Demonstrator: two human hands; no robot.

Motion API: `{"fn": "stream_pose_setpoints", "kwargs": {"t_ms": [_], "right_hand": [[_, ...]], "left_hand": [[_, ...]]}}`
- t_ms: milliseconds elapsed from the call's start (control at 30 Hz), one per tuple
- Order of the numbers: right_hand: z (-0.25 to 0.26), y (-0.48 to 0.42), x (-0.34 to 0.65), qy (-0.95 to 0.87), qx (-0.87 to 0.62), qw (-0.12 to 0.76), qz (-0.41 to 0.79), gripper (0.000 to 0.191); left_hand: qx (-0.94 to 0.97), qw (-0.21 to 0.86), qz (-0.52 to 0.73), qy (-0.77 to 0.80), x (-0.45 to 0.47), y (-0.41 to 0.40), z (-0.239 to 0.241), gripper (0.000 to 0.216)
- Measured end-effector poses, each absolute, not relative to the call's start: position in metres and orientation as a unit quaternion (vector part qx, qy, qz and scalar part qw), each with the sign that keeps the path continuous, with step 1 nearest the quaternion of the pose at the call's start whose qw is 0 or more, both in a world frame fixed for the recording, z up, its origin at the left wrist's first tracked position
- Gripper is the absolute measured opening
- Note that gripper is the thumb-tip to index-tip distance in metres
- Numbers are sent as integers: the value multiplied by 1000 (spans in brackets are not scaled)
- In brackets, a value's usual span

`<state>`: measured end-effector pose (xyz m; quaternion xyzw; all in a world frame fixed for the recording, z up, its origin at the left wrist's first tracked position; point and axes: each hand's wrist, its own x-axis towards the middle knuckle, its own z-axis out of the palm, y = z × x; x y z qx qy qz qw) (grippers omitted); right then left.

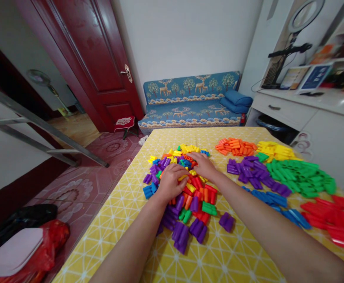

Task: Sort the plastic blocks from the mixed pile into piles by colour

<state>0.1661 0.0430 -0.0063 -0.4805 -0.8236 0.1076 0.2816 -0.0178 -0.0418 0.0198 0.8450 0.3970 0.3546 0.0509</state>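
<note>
A mixed heap of small plastic blocks (186, 192) in many colours lies on a yellow patterned tablecloth (124, 220). My left hand (169, 181) rests on the heap's left side, fingers curled down into the blocks; what it grips, if anything, is hidden. My right hand (203, 165) lies on the heap's far part, fingers bent over the blocks. To the right lie sorted piles: orange blocks (235, 146), yellow blocks (275, 150), purple blocks (254, 173), green blocks (300, 177), blue blocks (281, 204) and red blocks (334, 220).
A blue patterned sofa (189, 104) stands beyond the table against the wall. A dark red door (92, 63) is at the left, a metal ladder (42, 129) beside it. White cabinets (322, 122) with a ring light stand on the right. Red and black bags (27, 239) lie on the floor.
</note>
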Motion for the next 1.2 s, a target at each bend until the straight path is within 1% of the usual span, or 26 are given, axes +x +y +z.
{"fn": "stream_pose_setpoints", "kwargs": {"t_ms": [100,200,300,367,467,567,633,700,733,900,1033,1133,1200], "right_hand": [[-3,39,166,-824,-492,273,67,55],[-4,35,168,-812,-509,282,44,44],[-5,33,171,-781,-514,347,76,32],[-4,30,171,-746,-505,411,139,27],[2,17,167,-693,-439,484,303,26],[9,-3,159,-640,-375,504,443,31],[10,-16,154,-628,-367,495,475,32],[7,-25,151,-639,-371,481,472,32],[5,-28,150,-647,-374,476,464,31],[-3,-35,148,-677,-389,478,403,24],[-1,-40,149,-688,-404,478,367,20],[0,-41,151,-668,-411,494,375,21],[0,-41,151,-644,-412,512,391,23]], "left_hand": [[845,52,358,395,-18,-41,19,21],[845,56,363,389,-17,-41,19,20],[844,62,369,385,-17,-41,18,18],[838,71,380,385,-17,-41,18,18],[805,92,425,404,-16,-43,18,19],[747,114,486,438,-15,-45,19,26],[724,129,507,449,-16,-47,20,37],[729,141,497,449,-17,-49,21,43],[737,142,486,448,-17,-49,21,42],[759,122,463,441,-16,-49,19,28],[732,103,495,456,-18,-48,19,21],[689,79,535,483,-22,-47,20,18],[695,75,530,479,-22,-47,21,17]]}}
